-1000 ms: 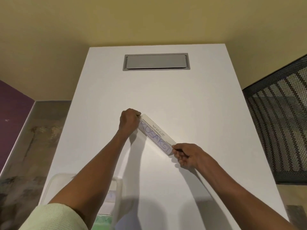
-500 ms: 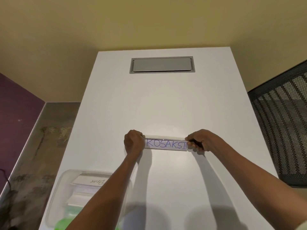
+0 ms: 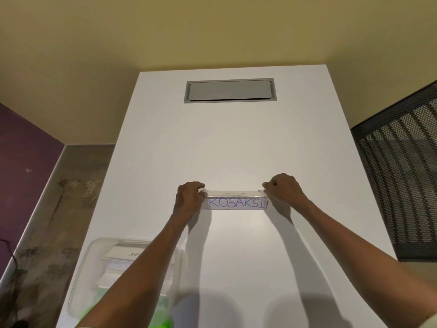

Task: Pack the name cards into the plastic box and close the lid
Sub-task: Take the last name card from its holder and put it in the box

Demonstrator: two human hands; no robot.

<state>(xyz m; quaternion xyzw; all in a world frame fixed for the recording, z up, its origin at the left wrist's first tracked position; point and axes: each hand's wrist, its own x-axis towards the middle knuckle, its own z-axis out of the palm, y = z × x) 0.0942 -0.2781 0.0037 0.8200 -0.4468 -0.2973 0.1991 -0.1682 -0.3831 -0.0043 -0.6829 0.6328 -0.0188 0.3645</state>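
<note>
A long clear name card with "KOSAKSI" in blue letters stands level on the white table, facing me. My left hand grips its left end and my right hand grips its right end. A clear plastic box sits at the table's near left corner, open on top. Inside it lie other name cards and something green, partly hidden by my left forearm. No lid is in view.
A grey rectangular hatch is set into the table's far end. A black mesh chair back stands close to the table's right edge. The left edge drops to a grey floor and a purple wall.
The card was slanted a second ago with my right hand nearer me. It has been turned level and facing me, then shifted slightly right, both hands still on its ends.
</note>
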